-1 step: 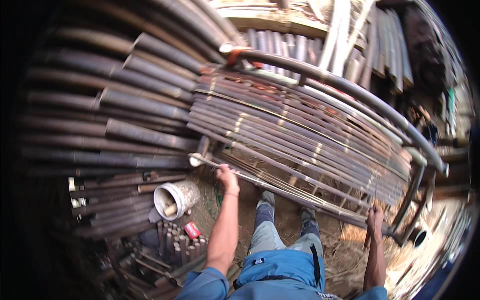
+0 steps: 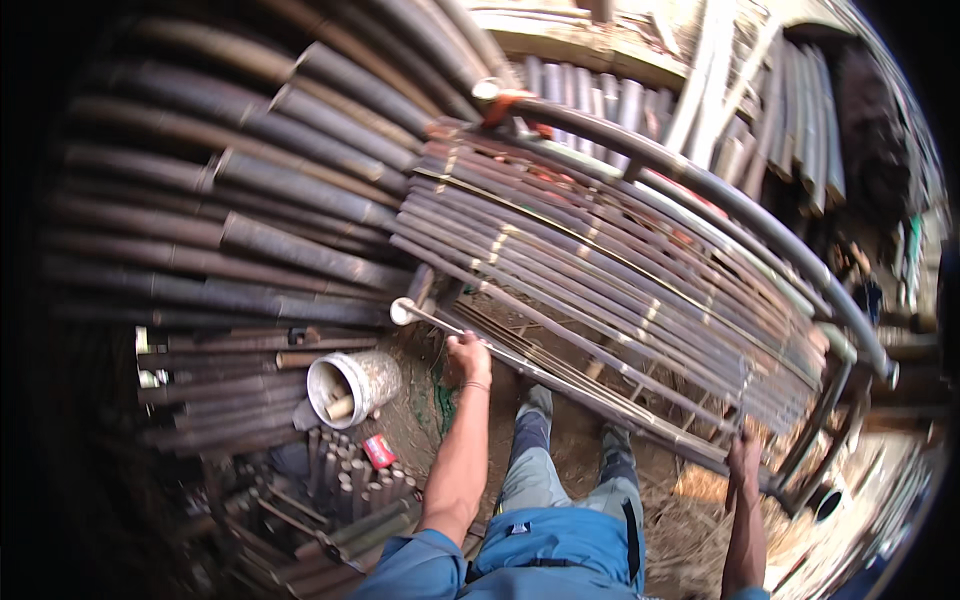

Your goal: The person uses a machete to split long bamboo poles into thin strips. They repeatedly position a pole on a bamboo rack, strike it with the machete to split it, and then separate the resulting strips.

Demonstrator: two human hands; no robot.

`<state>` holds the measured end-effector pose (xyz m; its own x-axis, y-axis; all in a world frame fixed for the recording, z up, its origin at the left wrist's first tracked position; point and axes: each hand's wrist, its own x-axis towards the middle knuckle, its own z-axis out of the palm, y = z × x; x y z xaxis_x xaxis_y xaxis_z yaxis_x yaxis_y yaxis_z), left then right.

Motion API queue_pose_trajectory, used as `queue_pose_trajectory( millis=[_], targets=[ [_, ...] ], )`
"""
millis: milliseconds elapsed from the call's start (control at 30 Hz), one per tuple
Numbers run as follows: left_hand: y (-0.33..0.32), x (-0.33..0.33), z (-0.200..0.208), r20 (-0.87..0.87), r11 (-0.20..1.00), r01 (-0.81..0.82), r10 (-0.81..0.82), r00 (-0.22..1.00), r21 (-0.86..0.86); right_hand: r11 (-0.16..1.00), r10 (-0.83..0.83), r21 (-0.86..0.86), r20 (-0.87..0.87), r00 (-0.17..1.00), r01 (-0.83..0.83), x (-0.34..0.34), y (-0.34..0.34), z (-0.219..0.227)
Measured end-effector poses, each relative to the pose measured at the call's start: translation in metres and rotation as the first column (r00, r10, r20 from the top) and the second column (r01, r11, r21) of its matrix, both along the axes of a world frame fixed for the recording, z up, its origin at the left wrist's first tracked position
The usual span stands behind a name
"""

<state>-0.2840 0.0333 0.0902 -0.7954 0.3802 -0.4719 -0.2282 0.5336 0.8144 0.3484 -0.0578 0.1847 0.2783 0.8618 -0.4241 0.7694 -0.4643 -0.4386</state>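
Note:
A long bamboo bench (image 2: 560, 262) with a slatted seat and thick pole frame lies slantwise before me. My left hand (image 2: 467, 358) is closed around a thin bamboo strip (image 2: 433, 319) near the left end of the bench's front rail (image 2: 640, 414). The strip runs along that rail toward the right. My right hand (image 2: 744, 455) is closed at the right end of the front, beside the slat ends. A thin dark piece shows above and below that fist, too blurred to name. Pale ties cross the slats.
Dark bamboo poles (image 2: 170, 185) are stacked along the left. A white bucket (image 2: 378, 384) lies tipped near my left arm, beside short cut pieces (image 2: 355, 478) and a red packet (image 2: 379, 451). Shavings (image 2: 680, 530) cover the ground at right. More poles (image 2: 800, 120) lean at the back.
The bench and its surroundings sit slightly differently in the picture, as the view has turned a little. Both hands stay closed at nearly the same places along the bench front.

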Motion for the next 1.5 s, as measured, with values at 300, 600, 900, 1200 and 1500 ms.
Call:
queue_pose_trajectory(
  millis=[300,600,900,1200,1500],
  targets=[
    [0.015,-0.021,-0.093,-0.123,0.783,0.233,-0.365,0.923,-0.576,0.871,-0.074,-0.486,-0.270,0.960,-0.070,-0.202,0.015,0.063],
    [0.036,-0.041,-0.189,0.138,0.802,0.475,-0.458,0.878,-0.362,0.697,-0.503,-0.657,-0.160,0.849,0.289,-0.126,-0.126,-0.004],
    [0.051,-0.053,-0.169,0.380,0.498,0.614,-0.496,0.781,-0.613,0.669,-0.596,-0.633,-0.144,0.790,0.389,-0.110,-0.160,-0.016],
    [0.018,0.044,-0.149,-0.130,-0.169,0.689,-0.924,-0.359,-0.705,0.650,-0.421,-0.667,0.083,0.903,0.364,-0.141,-0.146,0.001],
    [-0.004,0.089,-0.150,0.315,-0.471,0.189,-0.788,-0.529,-0.862,0.580,-0.662,-0.590,0.060,0.747,0.562,-0.030,-0.218,-0.015]
  ],
)
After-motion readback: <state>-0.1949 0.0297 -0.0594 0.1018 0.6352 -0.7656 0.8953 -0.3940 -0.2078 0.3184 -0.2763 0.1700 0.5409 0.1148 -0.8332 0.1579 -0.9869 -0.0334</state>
